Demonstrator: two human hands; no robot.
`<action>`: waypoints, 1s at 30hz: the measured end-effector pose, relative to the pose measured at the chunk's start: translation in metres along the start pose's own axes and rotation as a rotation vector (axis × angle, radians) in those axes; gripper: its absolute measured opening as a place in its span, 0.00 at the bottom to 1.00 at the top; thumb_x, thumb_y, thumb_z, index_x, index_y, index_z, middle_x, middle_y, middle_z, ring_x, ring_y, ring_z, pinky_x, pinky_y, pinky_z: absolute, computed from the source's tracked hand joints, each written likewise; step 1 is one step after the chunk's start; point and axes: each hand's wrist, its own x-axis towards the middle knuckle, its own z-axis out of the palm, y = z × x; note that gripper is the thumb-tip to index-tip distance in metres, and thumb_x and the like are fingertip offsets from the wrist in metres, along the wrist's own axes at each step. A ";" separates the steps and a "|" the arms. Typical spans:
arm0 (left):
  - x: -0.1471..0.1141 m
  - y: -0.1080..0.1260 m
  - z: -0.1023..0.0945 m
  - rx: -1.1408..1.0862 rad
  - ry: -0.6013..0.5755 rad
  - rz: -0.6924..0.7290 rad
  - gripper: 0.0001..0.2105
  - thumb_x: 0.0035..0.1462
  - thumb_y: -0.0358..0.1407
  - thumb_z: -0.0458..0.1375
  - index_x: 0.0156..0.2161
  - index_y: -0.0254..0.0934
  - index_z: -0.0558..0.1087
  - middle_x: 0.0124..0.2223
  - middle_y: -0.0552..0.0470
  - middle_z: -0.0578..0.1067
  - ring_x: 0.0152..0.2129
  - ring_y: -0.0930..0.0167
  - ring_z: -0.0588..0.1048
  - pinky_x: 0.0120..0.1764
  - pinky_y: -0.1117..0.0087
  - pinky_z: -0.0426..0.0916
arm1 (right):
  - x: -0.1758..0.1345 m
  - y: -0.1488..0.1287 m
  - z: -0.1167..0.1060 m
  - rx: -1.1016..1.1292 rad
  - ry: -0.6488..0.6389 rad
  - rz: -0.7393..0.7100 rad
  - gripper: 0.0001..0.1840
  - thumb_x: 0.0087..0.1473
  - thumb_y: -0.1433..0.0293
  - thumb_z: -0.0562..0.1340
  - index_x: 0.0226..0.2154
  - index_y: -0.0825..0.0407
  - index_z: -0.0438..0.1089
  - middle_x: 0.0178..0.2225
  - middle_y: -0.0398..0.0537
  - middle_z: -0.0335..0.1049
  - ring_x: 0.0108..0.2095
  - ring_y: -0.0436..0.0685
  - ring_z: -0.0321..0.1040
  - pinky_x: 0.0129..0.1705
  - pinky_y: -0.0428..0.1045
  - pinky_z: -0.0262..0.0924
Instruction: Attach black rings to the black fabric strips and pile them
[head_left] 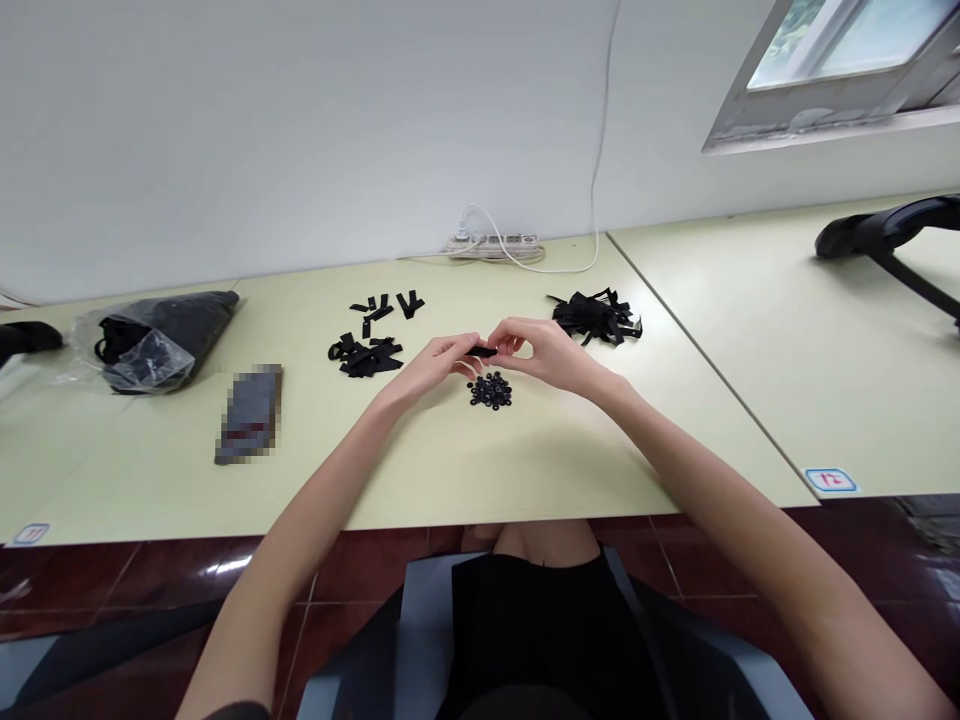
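Note:
My left hand (444, 366) and my right hand (541, 352) meet over the table. Between their fingertips is a short black fabric strip (481, 351), and both hands are closed on it. Just below them lies a heap of small black rings (491, 391), like washers. Left of my left hand is a pile of short black strips (365, 355), with several loose strips (382, 306) behind it. A tangled pile of longer black strips (598, 316) lies beyond my right hand.
A white power strip (493, 246) with a cable sits against the wall. At the left are a plastic bag of black material (161, 340) and a blurred-out flat object (250, 413). A table seam (705, 352) runs to my right; black straps (892, 240) lie beyond it.

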 end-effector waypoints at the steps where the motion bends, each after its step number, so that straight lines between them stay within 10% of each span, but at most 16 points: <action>1: 0.000 0.000 0.001 -0.022 -0.006 -0.001 0.32 0.70 0.67 0.62 0.49 0.37 0.86 0.50 0.40 0.85 0.41 0.63 0.83 0.49 0.60 0.79 | 0.000 0.000 0.000 -0.004 0.001 0.010 0.12 0.70 0.55 0.70 0.43 0.45 0.77 0.40 0.47 0.80 0.41 0.61 0.75 0.48 0.58 0.69; 30: -0.001 0.004 0.002 0.132 0.160 0.088 0.22 0.62 0.59 0.73 0.42 0.40 0.89 0.43 0.45 0.88 0.40 0.63 0.84 0.53 0.57 0.80 | 0.001 -0.013 0.009 0.175 0.130 0.161 0.17 0.66 0.50 0.69 0.37 0.46 0.74 0.35 0.47 0.80 0.36 0.58 0.75 0.44 0.57 0.69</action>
